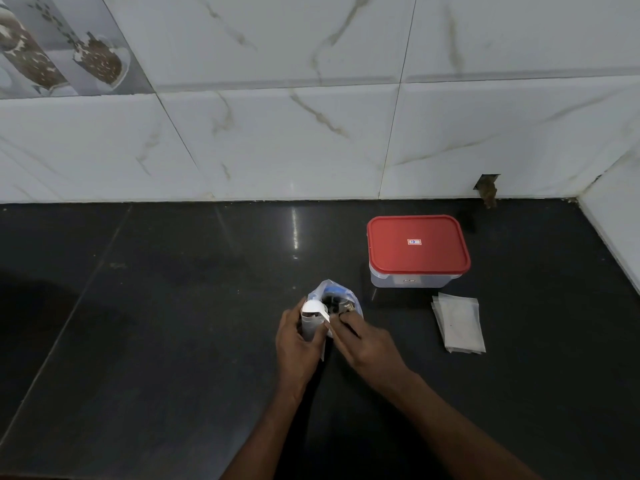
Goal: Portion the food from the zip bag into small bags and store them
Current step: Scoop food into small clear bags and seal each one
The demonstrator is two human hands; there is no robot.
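A clear zip bag [341,296] with dark food inside stands open on the black counter, just behind both hands. My left hand [298,341] grips a small clear bag [311,329] held upright beside it. My right hand [367,344] pinches the handle of a white spoon [316,309] whose bowl lies over the small bag's mouth. A stack of empty small bags [459,323] lies flat to the right. Whether food is in the small bag is hard to tell.
A clear plastic box with a red lid [418,244] stands shut behind the stack of bags. The black counter [156,323] meets a white marble-tiled wall [277,140] at the back and a side wall at the far right.
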